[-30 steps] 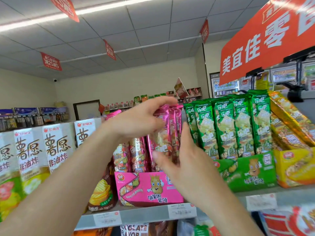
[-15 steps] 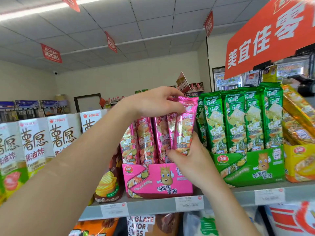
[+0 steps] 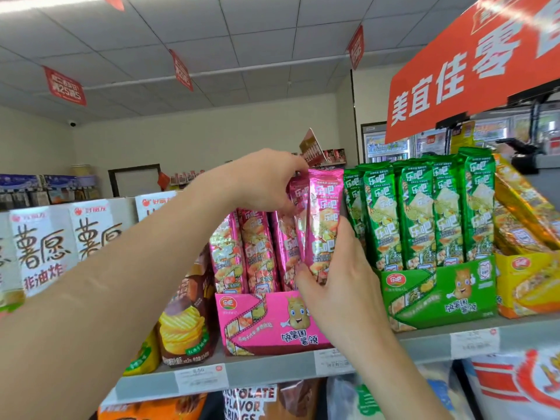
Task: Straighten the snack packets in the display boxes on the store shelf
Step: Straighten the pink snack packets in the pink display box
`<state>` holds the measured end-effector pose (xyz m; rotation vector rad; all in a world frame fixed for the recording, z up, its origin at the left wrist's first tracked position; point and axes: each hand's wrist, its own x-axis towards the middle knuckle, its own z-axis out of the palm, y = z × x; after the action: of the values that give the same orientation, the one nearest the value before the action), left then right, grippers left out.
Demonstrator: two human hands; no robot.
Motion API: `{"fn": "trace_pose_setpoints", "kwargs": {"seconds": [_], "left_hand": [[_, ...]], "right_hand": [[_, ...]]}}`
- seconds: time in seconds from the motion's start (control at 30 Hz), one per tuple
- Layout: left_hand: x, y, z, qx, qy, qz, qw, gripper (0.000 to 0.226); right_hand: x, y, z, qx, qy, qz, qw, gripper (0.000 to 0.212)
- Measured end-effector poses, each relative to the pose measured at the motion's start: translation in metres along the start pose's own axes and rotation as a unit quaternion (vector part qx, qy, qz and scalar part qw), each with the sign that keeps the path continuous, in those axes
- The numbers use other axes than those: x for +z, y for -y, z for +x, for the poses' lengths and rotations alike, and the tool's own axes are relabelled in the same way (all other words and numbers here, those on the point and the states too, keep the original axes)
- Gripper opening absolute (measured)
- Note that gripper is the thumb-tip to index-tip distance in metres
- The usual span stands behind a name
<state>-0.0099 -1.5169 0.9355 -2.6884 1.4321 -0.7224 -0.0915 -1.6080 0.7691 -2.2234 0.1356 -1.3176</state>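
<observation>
1. Left hand (image 3: pixel 263 180): reaches in from the lower left. Its fingers are curled over the top edge of the raised pink packet (image 3: pixel 322 222) with the thumb beneath, pinching the packet's upper left corner together with the packet just behind it.
2. Right hand (image 3: pixel 342 268): back of the hand toward the camera. The thumb lies across the raised packet's lower left part and the fingers wrap behind its right edge, so the hand grips the packet from below.
3. Raised pink packet: upright, tilted slightly, label facing forward. It sits higher than its neighbours, at the right end of the pink display box (image 3: pixel 272 322). Whether its lower end is inside the box cannot be told, as the right hand covers it.
4. Remaining pink packets (image 3: pixel 251 253): standing upright in a row in the same box, to the left of the raised one.
5. Green packets (image 3: pixel 418 213): standing upright and close together in the green display box (image 3: pixel 439 295), just right of the pink box.
6. Gold packets (image 3: pixel 521 207): leaning to the left in the yellow display box (image 3: pixel 527 283) at the far right.
7. Shelf (image 3: pixel 272 374): grey front edge carrying white price labels (image 3: pixel 200 378); all three boxes stand on it.
8. White cartons (image 3: pixel 42 247) and a brown crisp pack (image 3: pixel 185 313): on the shelf to the left of the pink box.
</observation>
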Motion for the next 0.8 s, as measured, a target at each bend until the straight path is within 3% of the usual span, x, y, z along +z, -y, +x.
{"fn": "trace_pose_setpoints", "kwargs": {"seconds": [0.03,0.07,0.3,0.6,0.8], "left_hand": [[0.002,-0.002,0.002,0.006,-0.019,0.023,1.0,0.026],[0.004,-0.002,0.004,0.01,-0.034,0.047,0.998,0.025],[0.011,0.005,0.011,0.018,-0.055,0.097,0.994,0.023],[0.015,0.001,0.016,-0.008,-0.128,0.108,0.986,0.033],[0.009,-0.006,0.008,-0.028,-0.016,0.198,0.98,0.049]], "right_hand": [[-0.001,0.0,0.002,0.003,0.006,-0.006,1.0,0.084],[-0.002,-0.001,0.006,0.004,0.01,-0.011,1.0,0.083],[-0.012,-0.003,0.025,0.008,-0.013,-0.003,1.0,0.074],[-0.006,-0.012,0.017,0.062,0.086,-0.047,0.993,0.077],[-0.012,-0.014,0.022,0.073,0.11,-0.012,0.991,0.081]]}}
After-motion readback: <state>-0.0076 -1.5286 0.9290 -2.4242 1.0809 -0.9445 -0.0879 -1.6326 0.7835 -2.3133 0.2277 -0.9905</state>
